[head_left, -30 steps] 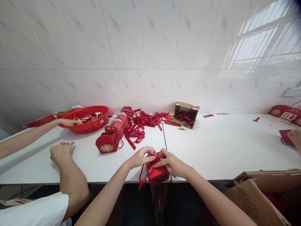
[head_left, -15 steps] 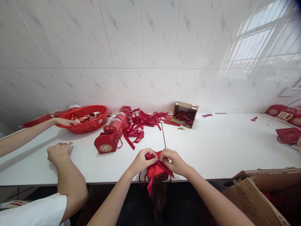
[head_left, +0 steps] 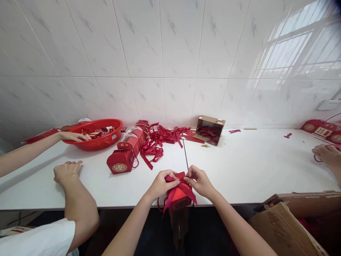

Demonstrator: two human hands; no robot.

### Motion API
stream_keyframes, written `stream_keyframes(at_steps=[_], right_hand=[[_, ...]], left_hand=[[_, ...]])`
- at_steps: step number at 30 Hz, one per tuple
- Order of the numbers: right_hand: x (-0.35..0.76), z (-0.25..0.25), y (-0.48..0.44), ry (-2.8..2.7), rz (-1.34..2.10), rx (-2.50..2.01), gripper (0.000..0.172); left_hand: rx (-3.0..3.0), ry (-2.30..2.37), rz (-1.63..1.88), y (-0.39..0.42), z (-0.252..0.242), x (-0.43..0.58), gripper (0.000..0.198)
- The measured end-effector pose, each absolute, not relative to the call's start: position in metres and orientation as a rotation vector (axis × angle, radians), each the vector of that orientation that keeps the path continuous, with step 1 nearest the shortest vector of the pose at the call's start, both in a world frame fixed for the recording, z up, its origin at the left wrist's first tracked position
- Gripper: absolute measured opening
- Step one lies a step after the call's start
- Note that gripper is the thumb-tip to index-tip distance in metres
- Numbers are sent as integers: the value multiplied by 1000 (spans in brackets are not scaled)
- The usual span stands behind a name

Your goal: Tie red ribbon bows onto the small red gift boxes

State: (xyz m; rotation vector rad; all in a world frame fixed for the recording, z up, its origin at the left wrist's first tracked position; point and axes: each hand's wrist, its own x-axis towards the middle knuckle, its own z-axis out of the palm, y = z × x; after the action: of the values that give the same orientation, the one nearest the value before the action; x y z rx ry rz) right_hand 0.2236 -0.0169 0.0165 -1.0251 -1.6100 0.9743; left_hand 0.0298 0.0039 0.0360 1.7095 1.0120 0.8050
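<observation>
A small red gift box (head_left: 181,195) sits at the table's front edge, close to me. Dark red ribbon (head_left: 189,192) is looped over its top, with tails hanging down its front and right side. My left hand (head_left: 163,184) pinches a loop of the ribbon between thumb and fingers at the box's left. At the right, my right hand (head_left: 198,181) has its thumb and fingertips closed on another part of the ribbon. A red cord handle shows at the box's left side. The ribbon's crossing is partly hidden by my fingers.
A row of red gift boxes (head_left: 121,161) stands left of centre beside heaped ribbons (head_left: 170,135). An open cardboard box (head_left: 210,131) holds red strips. A co-worker's hand reaches into a red basin (head_left: 98,144); another person's hand is far right. A large carton (head_left: 282,227) stands lower right.
My right hand has shifted slightly right and up, drawing ribbon sideways. The hanging tail swung left and up. At far right a person's hand came in over a red box.
</observation>
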Motion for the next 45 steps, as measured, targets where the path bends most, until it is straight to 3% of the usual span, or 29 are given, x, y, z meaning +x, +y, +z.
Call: stream_keyframes(at_steps=[12,24,37,45], right_hand=[[234,6,-15,-1560,1031,-1006,23],[235,32,-24,-1723,865,-1096,16],[237,26,-22,-1836,928,-1202,31],[225,34,-20,-1832,733,-1184,20]], left_hand=[[1712,936,777,3,40,26,19],[1824,979,688,3,58,29,16],[1879,981,712,9,55,25,18],[1821,858,665,21,56,15,22]])
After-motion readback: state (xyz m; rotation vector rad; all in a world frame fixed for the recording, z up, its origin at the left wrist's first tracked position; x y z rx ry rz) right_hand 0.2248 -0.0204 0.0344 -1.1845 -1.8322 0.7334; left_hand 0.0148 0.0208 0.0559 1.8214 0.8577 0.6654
